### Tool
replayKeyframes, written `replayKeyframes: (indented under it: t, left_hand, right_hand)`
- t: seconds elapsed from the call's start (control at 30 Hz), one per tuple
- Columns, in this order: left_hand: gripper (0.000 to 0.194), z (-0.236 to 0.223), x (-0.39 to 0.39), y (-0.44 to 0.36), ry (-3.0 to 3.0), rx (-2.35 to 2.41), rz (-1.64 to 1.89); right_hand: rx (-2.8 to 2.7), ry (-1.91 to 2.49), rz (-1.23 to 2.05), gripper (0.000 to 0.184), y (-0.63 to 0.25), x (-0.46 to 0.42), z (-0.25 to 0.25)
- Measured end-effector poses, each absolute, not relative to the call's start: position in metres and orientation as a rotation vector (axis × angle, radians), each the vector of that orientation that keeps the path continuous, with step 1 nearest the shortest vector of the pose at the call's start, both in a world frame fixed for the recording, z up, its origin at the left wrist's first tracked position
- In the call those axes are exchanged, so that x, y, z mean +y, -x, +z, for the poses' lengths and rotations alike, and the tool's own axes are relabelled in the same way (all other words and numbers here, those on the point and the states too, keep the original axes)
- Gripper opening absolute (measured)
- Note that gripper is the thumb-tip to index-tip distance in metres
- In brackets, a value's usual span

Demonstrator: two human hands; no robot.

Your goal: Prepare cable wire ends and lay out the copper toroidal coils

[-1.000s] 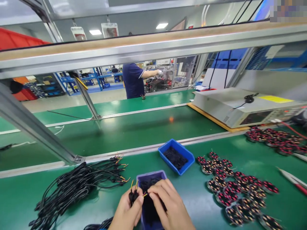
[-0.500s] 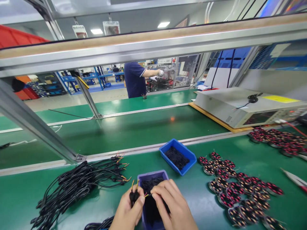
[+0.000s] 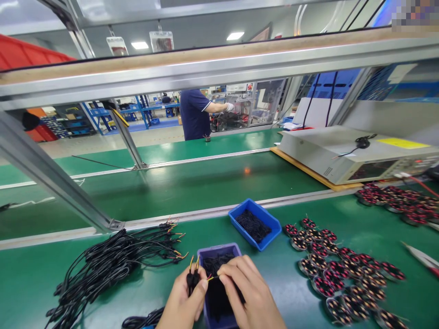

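My left hand [image 3: 187,297] is closed around black cables [image 3: 193,279] whose stripped ends show yellow and red wires. One yellow wire [image 3: 210,278] points right, toward my other hand. Thumb and fingertips of my right hand [image 3: 248,292] pinch a thin black sleeve [image 3: 216,277] at that wire's tip; most of the sleeve is hidden by the fingers. Both hands are above a purple bin [image 3: 219,250] holding short thin black pieces. Behind it, a blue bin [image 3: 272,224] contains similar black pieces.
A bundle of black cables [image 3: 113,260] lies on the green bench at left. Several motor stators with copper and red windings [image 3: 329,269] spread over the right side. Tweezers [image 3: 421,258] lie at far right, near a grey instrument [image 3: 346,146]. A person [image 3: 195,114] stands beyond the frame.
My hands keep nearly the same place, with the right fingers still pinching at the yellow wire's tip. The person in the background has shifted their arms.
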State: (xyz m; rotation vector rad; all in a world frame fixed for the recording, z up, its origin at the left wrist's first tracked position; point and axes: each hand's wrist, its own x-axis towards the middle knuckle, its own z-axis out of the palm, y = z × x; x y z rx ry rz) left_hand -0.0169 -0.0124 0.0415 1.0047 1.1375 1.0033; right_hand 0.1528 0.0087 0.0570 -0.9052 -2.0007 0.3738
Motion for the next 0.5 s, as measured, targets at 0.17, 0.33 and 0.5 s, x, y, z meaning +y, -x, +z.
replayKeyframes:
  t: [0.17, 0.33, 0.5]
  left_hand:
    - [0.058, 0.0423, -0.0126, 0.017, -0.996, 1.134, 0.998]
    - [0.057, 0.0393, -0.0121, 0.0176, -1.012, 1.139, 0.994]
    - [0.058, 0.0391, -0.0119, 0.0176, -1.025, 1.143, 0.992]
  right_hand:
    - [-1.979, 0.882, 0.369, 0.02, -0.1571, 0.0088, 0.0575]
    - [-1.992, 0.88, 0.374, 0.021, -0.154, 0.0081, 0.0576]
    - [-1.994, 0.874, 0.386, 0.021, -0.1538, 0.0102, 0.0574]
